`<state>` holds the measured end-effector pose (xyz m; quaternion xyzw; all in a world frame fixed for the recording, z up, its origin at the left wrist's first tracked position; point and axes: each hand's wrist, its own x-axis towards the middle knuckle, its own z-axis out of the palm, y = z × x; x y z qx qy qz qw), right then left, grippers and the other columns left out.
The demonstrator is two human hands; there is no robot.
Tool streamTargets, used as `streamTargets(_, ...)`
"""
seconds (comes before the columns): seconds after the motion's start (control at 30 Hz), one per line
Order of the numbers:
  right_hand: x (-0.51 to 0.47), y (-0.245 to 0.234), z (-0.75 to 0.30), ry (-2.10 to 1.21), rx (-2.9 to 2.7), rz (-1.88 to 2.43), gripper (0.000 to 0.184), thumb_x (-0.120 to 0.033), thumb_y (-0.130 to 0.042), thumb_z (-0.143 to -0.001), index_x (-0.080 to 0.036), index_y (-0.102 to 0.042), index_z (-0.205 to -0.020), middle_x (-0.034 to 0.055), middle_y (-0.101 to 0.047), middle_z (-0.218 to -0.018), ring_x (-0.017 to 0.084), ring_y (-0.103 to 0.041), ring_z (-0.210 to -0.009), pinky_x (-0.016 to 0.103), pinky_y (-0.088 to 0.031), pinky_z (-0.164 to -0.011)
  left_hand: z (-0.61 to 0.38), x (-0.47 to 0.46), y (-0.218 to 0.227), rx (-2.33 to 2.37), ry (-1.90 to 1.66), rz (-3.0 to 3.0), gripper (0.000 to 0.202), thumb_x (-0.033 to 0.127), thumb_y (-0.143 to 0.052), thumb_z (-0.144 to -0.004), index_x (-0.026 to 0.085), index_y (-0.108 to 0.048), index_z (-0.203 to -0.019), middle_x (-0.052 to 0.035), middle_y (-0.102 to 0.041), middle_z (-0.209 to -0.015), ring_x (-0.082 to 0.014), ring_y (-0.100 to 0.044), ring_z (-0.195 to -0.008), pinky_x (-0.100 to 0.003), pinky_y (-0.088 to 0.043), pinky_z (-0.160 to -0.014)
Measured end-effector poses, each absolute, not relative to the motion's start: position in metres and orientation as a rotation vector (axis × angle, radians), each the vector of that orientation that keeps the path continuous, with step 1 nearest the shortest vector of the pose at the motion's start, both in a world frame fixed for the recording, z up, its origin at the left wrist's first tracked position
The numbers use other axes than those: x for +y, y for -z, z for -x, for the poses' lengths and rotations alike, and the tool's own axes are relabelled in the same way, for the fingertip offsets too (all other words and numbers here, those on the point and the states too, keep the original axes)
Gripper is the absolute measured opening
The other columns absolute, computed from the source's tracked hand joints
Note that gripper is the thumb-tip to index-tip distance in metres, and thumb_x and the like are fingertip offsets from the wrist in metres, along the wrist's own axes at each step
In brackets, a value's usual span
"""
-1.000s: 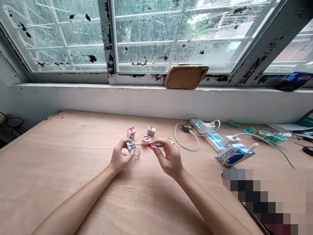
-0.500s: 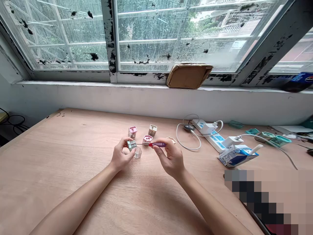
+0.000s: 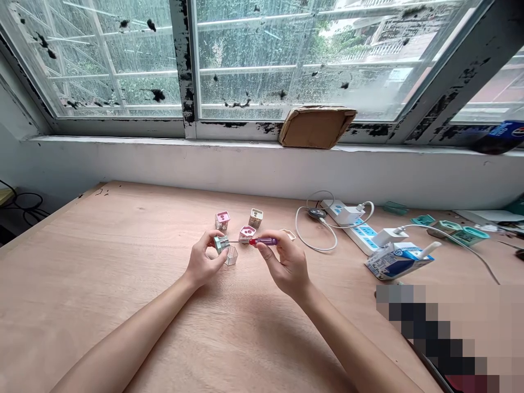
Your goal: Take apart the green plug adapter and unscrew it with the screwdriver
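Between the thumb and fingers of my left hand (image 3: 204,257) is a small green box-shaped piece (image 3: 221,243), tilted on its side. My right hand (image 3: 289,264) grips a screwdriver (image 3: 265,241) by its red and purple handle. Its thin shaft points left and reaches the green piece; whether the tip is inside it I cannot tell. A clear faceted cup (image 3: 231,255) sits just below the green piece. Behind the shaft stands a pink-topped container (image 3: 247,234). Farther back are a second pink-topped container (image 3: 222,220) and a beige-topped one (image 3: 256,218).
A cream ring (image 3: 289,234) lies partly behind my right hand. To the right are a white power strip (image 3: 364,234) with plugs and cables, a blue and white carton (image 3: 395,261) and several green containers (image 3: 469,236). Cardboard (image 3: 319,128) leans on the window.
Almost nothing differs. The whole picture shifts very slightly, and both hands keep the same hold on the green piece and the screwdriver.
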<state>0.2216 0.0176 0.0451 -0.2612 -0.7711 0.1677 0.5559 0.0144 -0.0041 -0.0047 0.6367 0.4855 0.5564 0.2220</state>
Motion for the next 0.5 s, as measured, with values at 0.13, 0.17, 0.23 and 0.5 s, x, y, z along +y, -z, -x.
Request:
streamTargets(0.13, 0.0175, -0.0456, -0.2216, -0.395, -1.817, 0.617, 0.009, -0.027, -0.058, -0.098, -0.022, -0.060, -0.104, 0.0061, -0.073, -0.090, 0.019, -0.072, -0.081, 0.033, -0.060, -0.071, -0.0140, -0.0038, 0.0056, 1.342, -1.537, -1.764, 0.026, 0.019, -0.066, -0.081, 0.021, -0.058, -0.106, -0.0013, -0.066, -0.092, -0.0157, -0.065, -0.086, -0.028, -0.053, -0.080)
streamTargets(0.17, 0.0174, -0.0461, -0.2214, -0.390, -1.815, 0.611, 0.008, -0.027, -0.058, -0.097, -0.022, -0.060, -0.104, 0.0057, -0.073, -0.090, 0.019, -0.072, -0.081, 0.032, -0.060, -0.071, -0.0139, -0.0037, 0.0059, 1.343, -1.536, -1.763, 0.027, 0.019, -0.066, -0.081, 0.021, -0.058, -0.106, -0.0014, -0.066, -0.093, -0.0157, -0.065, -0.086, -0.028, -0.053, -0.080)
streamTargets(0.23, 0.0173, -0.0471, -0.2210, -0.379, -1.813, 0.597, 0.007, -0.025, -0.058, -0.097, -0.022, -0.060, -0.103, 0.0048, -0.073, -0.090, 0.019, -0.071, -0.081, 0.032, -0.059, -0.072, -0.0136, -0.0036, 0.0066, 1.346, -1.533, -1.760, 0.027, 0.019, -0.066, -0.081, 0.021, -0.058, -0.107, -0.0016, -0.066, -0.093, -0.0158, -0.065, -0.086, -0.028, -0.053, -0.079)
streamTargets(0.5, 0.0169, -0.0482, -0.2204, -0.340, -1.823, 0.605, 0.006, -0.026, -0.057, -0.098, -0.022, -0.060, -0.102, 0.0044, -0.072, -0.087, 0.018, -0.070, -0.078, 0.032, -0.059, -0.071, -0.0141, -0.0039, 0.0071, 1.348, -1.522, -1.744, 0.028, 0.017, -0.066, -0.080, 0.021, -0.058, -0.107, -0.0015, -0.066, -0.094, -0.0161, -0.065, -0.088, -0.027, -0.052, -0.080)
